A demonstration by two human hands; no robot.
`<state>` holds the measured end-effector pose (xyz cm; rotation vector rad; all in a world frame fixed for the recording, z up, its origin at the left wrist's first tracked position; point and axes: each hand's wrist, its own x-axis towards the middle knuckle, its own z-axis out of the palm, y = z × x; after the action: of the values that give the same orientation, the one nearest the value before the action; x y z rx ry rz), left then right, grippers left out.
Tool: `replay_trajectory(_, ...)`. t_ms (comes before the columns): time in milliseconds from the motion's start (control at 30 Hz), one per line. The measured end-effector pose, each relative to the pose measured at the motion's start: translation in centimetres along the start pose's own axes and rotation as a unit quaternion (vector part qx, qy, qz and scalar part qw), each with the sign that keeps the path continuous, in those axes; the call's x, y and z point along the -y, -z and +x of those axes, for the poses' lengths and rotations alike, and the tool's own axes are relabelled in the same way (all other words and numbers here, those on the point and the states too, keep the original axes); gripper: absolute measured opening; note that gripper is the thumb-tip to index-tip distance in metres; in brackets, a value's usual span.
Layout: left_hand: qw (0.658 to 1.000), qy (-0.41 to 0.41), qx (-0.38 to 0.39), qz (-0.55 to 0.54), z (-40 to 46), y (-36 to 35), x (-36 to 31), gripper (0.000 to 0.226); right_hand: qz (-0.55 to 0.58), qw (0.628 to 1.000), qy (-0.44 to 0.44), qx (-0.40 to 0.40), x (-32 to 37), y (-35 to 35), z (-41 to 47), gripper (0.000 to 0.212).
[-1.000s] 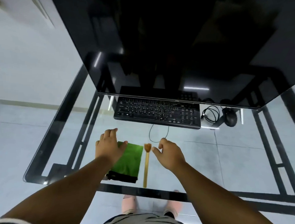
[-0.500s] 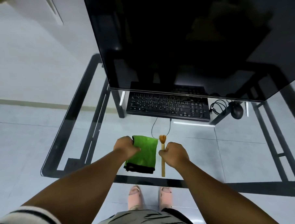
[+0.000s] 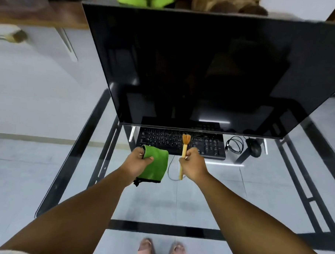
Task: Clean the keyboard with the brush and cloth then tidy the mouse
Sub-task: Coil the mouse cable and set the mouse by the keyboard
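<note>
A black keyboard (image 3: 173, 140) lies on the glass desk under the lower edge of a large monitor. My left hand (image 3: 137, 162) grips a green cloth (image 3: 157, 166) with a black hem, lifted off the glass just in front of the keyboard's left part. My right hand (image 3: 193, 164) holds a wooden brush (image 3: 185, 146) by its handle, bristles up and over the keyboard's middle keys. A black mouse (image 3: 255, 148) sits to the right of the keyboard, with its coiled cable (image 3: 235, 144) between them.
The dark monitor (image 3: 203, 70) leans over the back of the keyboard. The glass desk (image 3: 237, 187) has a black metal frame; its front bar crosses below my arms. A cable loop hangs at the keyboard's front edge. My feet show through the glass.
Both hands closed on the cloth and the brush, lifted them off the glass and carried them forward to the keyboard. The camera tilted up.
</note>
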<state>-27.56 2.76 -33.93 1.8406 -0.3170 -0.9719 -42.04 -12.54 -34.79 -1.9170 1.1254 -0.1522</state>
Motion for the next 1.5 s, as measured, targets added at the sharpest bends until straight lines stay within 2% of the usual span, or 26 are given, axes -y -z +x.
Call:
replay_trajectory(300,0.983,-0.122,-0.066,-0.121,-1.0,2.2,-10.5,0.017,0.065,0.980,0.172,-0.078,9.2,5.9,2.3,0.021)
replay_trajectory(500,0.962,-0.207,-0.049,-0.172,-3.3,5.3,-16.9,0.024,0.118,0.953,0.256,-0.113,16.2,7.5,3.0,0.022)
replay_trajectory(700,0.936,-0.288,-0.041,-0.197,-4.7,12.0,-22.8,0.031,0.177,0.915,0.334,-0.140,25.8,7.7,2.9,0.022)
replay_trajectory(1000,0.909,-0.369,-0.063,-0.185,-2.9,23.9,-31.5,0.035,0.234,0.875,0.384,-0.180,39.4,6.8,4.1,0.020)
replay_trajectory(1100,0.906,-0.369,-0.068,-0.195,-0.8,27.8,-34.2,0.034,0.212,0.872,0.392,-0.204,44.2,6.3,5.4,0.019)
replay_trajectory(1200,0.904,-0.367,-0.067,-0.210,1.7,30.2,-36.4,0.033,0.149,0.892,0.370,-0.212,47.8,5.6,7.4,0.020)
replay_trajectory(1333,0.919,-0.337,-0.059,-0.193,5.4,31.7,-37.7,0.046,0.017,0.932,0.294,-0.212,50.0,4.5,10.4,0.017)
replay_trajectory(1500,0.940,-0.296,-0.039,-0.165,9.9,31.9,-38.2,0.049,-0.112,0.951,0.216,-0.189,51.0,2.3,14.1,0.017)
